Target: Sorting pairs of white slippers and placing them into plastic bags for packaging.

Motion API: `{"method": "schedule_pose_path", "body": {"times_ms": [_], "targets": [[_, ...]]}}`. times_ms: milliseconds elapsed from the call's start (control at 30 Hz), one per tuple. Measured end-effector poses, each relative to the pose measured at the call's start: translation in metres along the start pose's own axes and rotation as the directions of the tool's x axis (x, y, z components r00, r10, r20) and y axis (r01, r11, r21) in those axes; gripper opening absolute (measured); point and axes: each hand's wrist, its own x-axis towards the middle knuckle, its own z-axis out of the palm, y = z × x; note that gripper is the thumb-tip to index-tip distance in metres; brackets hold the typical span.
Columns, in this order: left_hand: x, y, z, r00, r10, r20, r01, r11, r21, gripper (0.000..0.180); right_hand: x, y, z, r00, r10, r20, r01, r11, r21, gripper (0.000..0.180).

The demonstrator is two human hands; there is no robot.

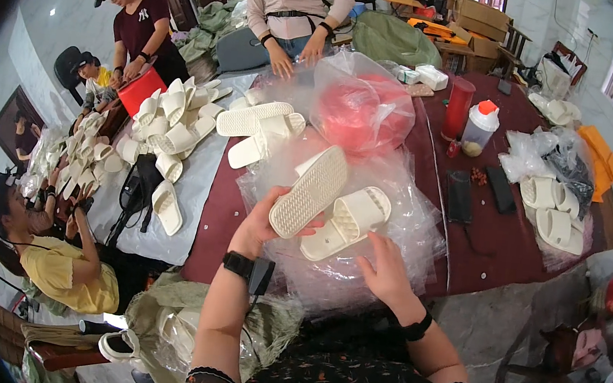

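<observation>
My left hand point(260, 218) is closed around a cream slide sandal point(311, 192), tilted up so that its textured sole shows. A second cream slide sandal point(359, 215) lies strap up beside it on a stack of clear plastic bags point(414, 239). My right hand point(391, 275) is at that sandal's right edge, holding nothing, its thumb and fingers apart; whether a fingertip touches the sandal, I cannot tell. Just beyond, another pair of cream slides point(259, 128) lies on the dark red tablecloth point(220, 221).
A heap of cream slides point(173, 125) covers the left table. Ahead are a clear bag with red contents point(363, 106) and a co-worker's hands point(280, 60). To the right stand a white bottle point(480, 127), a red cylinder point(457, 108) and bagged slides point(554, 210).
</observation>
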Motion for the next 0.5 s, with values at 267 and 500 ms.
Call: {"method": "schedule_pose_path", "body": {"times_ms": [267, 500], "targets": [[0.027, -0.025, -0.031, 0.611, 0.756, -0.234, 0.125, 0.2, 0.972, 0.07, -0.009, -0.023, -0.016, 0.999, 0.02, 0.028, -0.018, 0.997, -0.069, 0.059], [0.011, -0.062, 0.032, 0.769, 0.626, 0.133, 0.219, -0.453, 0.864, 0.1, 0.009, -0.026, -0.012, 1.0, -0.02, -0.015, 0.017, 0.984, -0.177, 0.047]]}}
